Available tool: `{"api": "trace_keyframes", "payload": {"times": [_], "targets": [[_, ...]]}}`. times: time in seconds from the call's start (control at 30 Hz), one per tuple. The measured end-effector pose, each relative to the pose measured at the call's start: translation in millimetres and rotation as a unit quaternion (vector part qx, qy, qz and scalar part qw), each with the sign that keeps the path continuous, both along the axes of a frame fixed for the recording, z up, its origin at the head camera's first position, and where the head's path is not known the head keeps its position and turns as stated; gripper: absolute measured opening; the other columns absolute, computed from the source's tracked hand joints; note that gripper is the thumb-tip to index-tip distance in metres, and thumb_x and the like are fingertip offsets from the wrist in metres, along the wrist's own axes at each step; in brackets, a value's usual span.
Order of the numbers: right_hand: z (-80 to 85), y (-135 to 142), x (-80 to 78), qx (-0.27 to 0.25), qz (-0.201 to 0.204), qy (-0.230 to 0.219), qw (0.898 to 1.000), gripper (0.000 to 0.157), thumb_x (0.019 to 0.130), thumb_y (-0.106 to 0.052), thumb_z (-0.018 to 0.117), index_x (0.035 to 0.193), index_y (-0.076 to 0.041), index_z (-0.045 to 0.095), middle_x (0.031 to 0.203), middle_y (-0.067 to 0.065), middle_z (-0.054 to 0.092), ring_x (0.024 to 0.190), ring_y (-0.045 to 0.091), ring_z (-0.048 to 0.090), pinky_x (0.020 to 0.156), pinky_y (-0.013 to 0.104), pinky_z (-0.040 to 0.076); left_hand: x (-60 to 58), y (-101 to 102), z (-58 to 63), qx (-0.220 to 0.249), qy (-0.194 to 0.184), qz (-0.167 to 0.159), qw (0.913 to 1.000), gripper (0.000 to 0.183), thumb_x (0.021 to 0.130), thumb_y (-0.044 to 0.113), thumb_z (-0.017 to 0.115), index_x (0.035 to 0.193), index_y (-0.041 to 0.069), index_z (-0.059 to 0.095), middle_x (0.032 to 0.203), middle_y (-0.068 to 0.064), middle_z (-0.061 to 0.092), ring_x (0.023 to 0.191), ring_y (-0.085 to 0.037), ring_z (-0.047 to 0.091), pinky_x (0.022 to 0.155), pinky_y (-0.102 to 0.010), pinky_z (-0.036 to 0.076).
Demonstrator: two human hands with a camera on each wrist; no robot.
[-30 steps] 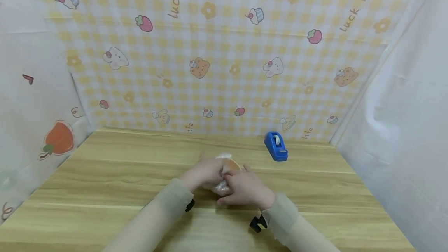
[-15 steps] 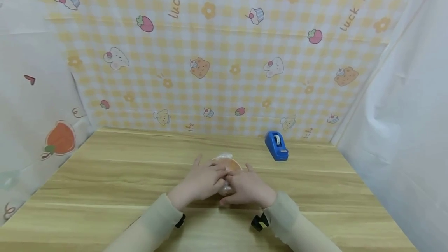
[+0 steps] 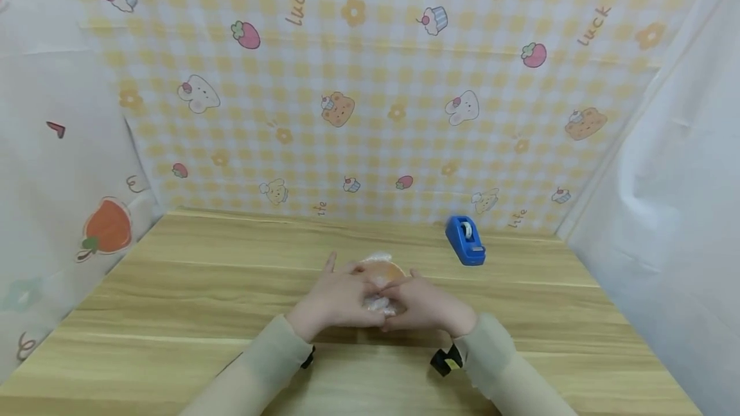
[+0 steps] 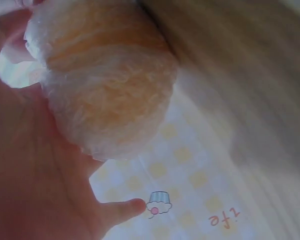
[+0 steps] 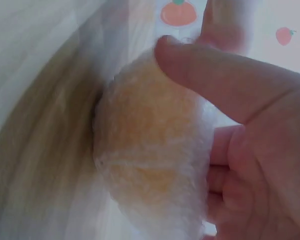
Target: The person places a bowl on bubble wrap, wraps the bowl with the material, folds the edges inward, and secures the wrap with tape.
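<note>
A rounded orange thing wrapped in clear bubble wrap (image 3: 386, 270) stands on the wooden table, between both hands. Its kind is hidden by the wrapping, which looks crinkled and whitish in the left wrist view, where the bundle (image 4: 110, 95) fills the top. My left hand (image 3: 338, 300) holds its left side, fingers over the top and little finger sticking out. Around the right side, my right hand (image 3: 430, 305) grips with the thumb on the near face; in the right wrist view its fingers lie behind the bundle (image 5: 145, 120). Fingertips of both hands meet over the middle.
A blue tape dispenser (image 3: 466, 241) with a roll of tape stands at the back right of the wooden table (image 3: 231, 268). Behind the table hangs a yellow checked cloth (image 3: 370, 69), with white cloth on both sides.
My left hand has drawn back from across the bundle to its left side, its fingers spreading. Both thumbs have come together at the near side. The head view has shifted slightly.
</note>
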State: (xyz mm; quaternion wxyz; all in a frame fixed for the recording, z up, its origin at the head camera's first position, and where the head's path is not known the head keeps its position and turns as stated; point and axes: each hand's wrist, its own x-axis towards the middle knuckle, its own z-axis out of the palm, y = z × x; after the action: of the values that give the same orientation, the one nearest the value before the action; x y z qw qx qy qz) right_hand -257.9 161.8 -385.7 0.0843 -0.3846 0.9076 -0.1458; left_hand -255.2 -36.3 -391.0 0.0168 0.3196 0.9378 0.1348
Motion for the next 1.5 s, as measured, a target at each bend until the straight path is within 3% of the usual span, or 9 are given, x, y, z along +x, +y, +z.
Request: {"api": "trace_keyframes", "payload": {"times": [0.23,0.33,0.47,0.57,0.8,0.97,1.1,1.33,1.5], "targets": [[20.0,15,-0.3,-0.036,-0.008,-0.056,0.998,0.045,0.084,-0.030,0.074,0.120,-0.005,0.066,0.120,0.005,0.064,0.105,0.018,0.059,0.098,0.044,0.045,3.9,10,8.1,-0.062,0.022,0.008,0.9978,0.067,0.066,0.065,0.074,0.123,0.029,0.067,0.127,0.010,0.062,0.136,-0.026,0.035,0.108,-0.069,-0.001],[33.6,28,-1.9,-0.069,-0.031,-0.067,0.995,0.045,0.090,-0.032,0.068,0.123,-0.002,0.064,0.124,0.010,0.063,0.114,0.027,0.058,0.095,0.047,0.047,5.7,15,7.6,-0.089,0.042,0.013,0.9950,0.061,0.067,0.063,0.075,0.117,0.029,0.070,0.123,0.009,0.064,0.136,-0.028,0.036,0.108,-0.069,-0.001],[45.3,53,-16.7,-0.113,-0.093,-0.045,0.988,0.040,0.094,-0.034,0.063,0.120,-0.004,0.066,0.115,0.009,0.067,0.105,0.026,0.063,0.087,0.045,0.052,6.6,19,3.7,-0.115,0.069,0.017,0.9908,0.054,0.067,0.061,0.076,0.110,0.029,0.072,0.117,0.009,0.067,0.134,-0.027,0.038,0.109,-0.069,0.001],[47.4,78,-34.9,-0.150,-0.162,-0.018,0.975,0.035,0.095,-0.031,0.062,0.116,-0.003,0.068,0.107,0.009,0.070,0.092,0.022,0.065,0.077,0.039,0.055,7.1,21,-0.1,-0.126,0.080,0.021,0.9885,0.053,0.068,0.060,0.076,0.111,0.029,0.072,0.118,0.008,0.066,0.134,-0.025,0.039,0.109,-0.069,0.002],[33.3,127,-64.8,-0.198,-0.323,-0.025,0.925,0.040,0.100,-0.027,0.054,0.122,0.006,0.062,0.125,0.026,0.058,0.103,0.039,0.059,0.083,0.049,0.052,9.2,22,-6.1,-0.123,0.085,0.016,0.9885,0.049,0.070,0.058,0.074,0.108,0.027,0.072,0.121,0.006,0.065,0.133,-0.025,0.040,0.109,-0.069,0.005],[19.4,143,-73.8,-0.218,-0.376,-0.011,0.900,0.041,0.100,-0.023,0.053,0.124,0.009,0.059,0.123,0.029,0.059,0.110,0.041,0.057,0.091,0.053,0.047,9.2,18,-6.2,-0.113,0.093,0.016,0.9891,0.039,0.069,0.055,0.075,0.095,0.026,0.071,0.117,0.007,0.065,0.131,-0.025,0.041,0.108,-0.070,0.007],[7.2,152,-78.6,-0.242,-0.402,0.002,0.883,0.038,0.099,-0.019,0.053,0.123,0.010,0.059,0.121,0.029,0.060,0.111,0.041,0.056,0.091,0.053,0.046,9.9,16,-4.3,-0.110,0.087,0.017,0.9900,0.041,0.069,0.054,0.075,0.099,0.026,0.072,0.118,0.007,0.065,0.132,-0.024,0.040,0.109,-0.070,0.005],[-11.1,161,-82.1,-0.196,-0.422,-0.024,0.885,0.044,0.100,-0.024,0.051,0.120,0.015,0.059,0.116,0.031,0.061,0.106,0.043,0.059,0.091,0.053,0.048,9.8,15,-4.8,-0.110,0.084,0.016,0.9902,0.043,0.069,0.054,0.074,0.102,0.026,0.072,0.118,0.007,0.064,0.131,-0.024,0.041,0.108,-0.069,0.006],[-13.1,159,-81.1,-0.189,-0.439,-0.057,0.877,0.049,0.101,-0.028,0.047,0.124,0.014,0.056,0.121,0.032,0.059,0.107,0.041,0.058,0.093,0.053,0.047,9.0,16,-5.0,-0.106,0.090,0.015,0.9902,0.042,0.069,0.053,0.074,0.101,0.026,0.073,0.117,0.007,0.065,0.129,-0.024,0.042,0.108,-0.070,0.008]]}}
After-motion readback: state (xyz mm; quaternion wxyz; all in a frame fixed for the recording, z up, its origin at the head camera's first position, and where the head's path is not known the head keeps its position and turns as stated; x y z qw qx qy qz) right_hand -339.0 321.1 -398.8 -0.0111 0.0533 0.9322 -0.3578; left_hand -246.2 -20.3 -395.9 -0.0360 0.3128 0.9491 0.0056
